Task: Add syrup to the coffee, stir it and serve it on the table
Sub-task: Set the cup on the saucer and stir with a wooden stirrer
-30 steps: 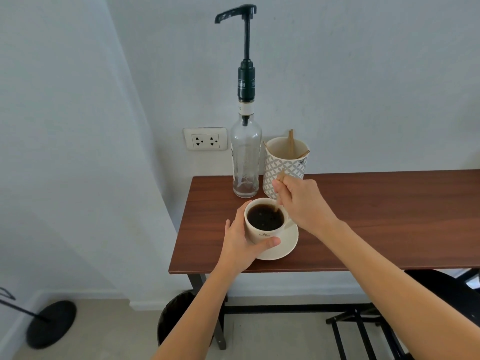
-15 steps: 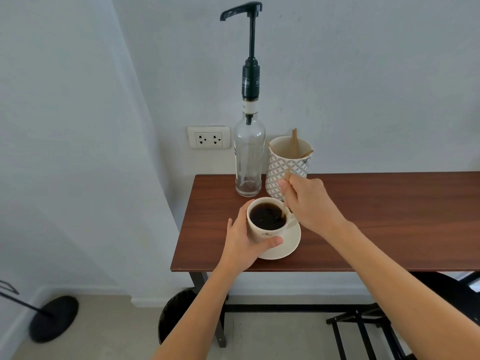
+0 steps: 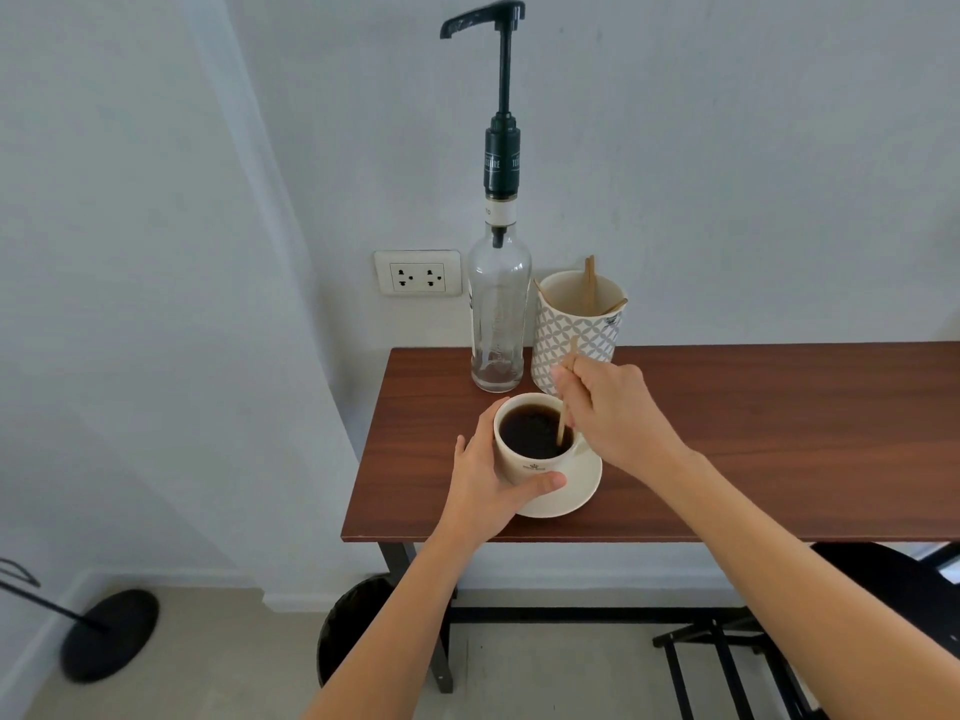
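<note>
Standing on a wooden table point(image 3: 779, 433), left hand point(image 3: 483, 480) grips cup point(image 3: 524, 467), right hand point(image 3: 613, 407) pinches stirrer point(image 3: 562, 428).

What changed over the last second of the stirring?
The stir stick in the right hand swept from the far side of the coffee cup to its right side. The left hand kept its grip on the cup; saucer and syrup bottle stayed put.

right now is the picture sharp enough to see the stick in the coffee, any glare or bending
Head view: soft, even light, no harsh glare; the stir stick and cup read clearly; wide-angle bending slants the wall corner at the left; the black stand base at the lower left is blurred.
</note>
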`<state>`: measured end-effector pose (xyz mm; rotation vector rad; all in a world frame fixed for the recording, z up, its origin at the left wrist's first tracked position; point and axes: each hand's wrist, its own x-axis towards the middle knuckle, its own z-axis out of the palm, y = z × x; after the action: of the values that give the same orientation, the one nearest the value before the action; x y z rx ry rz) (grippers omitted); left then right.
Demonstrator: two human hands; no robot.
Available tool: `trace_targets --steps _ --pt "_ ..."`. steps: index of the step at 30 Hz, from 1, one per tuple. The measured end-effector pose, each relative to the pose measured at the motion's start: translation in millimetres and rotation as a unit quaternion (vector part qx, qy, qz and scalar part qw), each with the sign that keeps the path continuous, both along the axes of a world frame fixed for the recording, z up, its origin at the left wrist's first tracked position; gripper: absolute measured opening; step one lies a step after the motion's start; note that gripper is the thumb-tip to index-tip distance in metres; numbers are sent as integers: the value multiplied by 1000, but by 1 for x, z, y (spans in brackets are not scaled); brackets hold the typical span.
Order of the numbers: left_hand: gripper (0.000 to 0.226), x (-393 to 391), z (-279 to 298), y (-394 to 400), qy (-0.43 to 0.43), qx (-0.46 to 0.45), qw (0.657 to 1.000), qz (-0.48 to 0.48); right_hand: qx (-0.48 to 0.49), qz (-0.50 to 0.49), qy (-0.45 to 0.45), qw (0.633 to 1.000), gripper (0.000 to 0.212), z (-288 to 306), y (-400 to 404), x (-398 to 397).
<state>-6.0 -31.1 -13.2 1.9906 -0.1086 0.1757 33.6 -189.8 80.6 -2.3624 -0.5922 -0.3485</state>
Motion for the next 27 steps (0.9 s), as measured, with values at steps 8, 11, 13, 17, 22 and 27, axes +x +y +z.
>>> trace_targets --steps 8,11,13,17,22,27 --pt "83 1 -2 0 -1 4 1000 -1 39 26 -20 999 23 0 9 1" --pt "83 1 -2 -1 -1 -2 1000 3 -15 -12 -37 999 26 2 -2 3" --pt "83 1 -2 -1 -4 -5 1000 2 1 -9 7 1000 30 2 -1 0" --pt "82 0 -2 0 -8 -2 1000 -1 103 29 92 990 27 -3 15 -7" --pt "83 1 -2 -1 -3 1 1000 -1 34 0 -31 999 25 -2 5 2" --pt "83 1 -2 0 -3 2 1000 -2 42 -12 44 998 30 -2 -1 -3"
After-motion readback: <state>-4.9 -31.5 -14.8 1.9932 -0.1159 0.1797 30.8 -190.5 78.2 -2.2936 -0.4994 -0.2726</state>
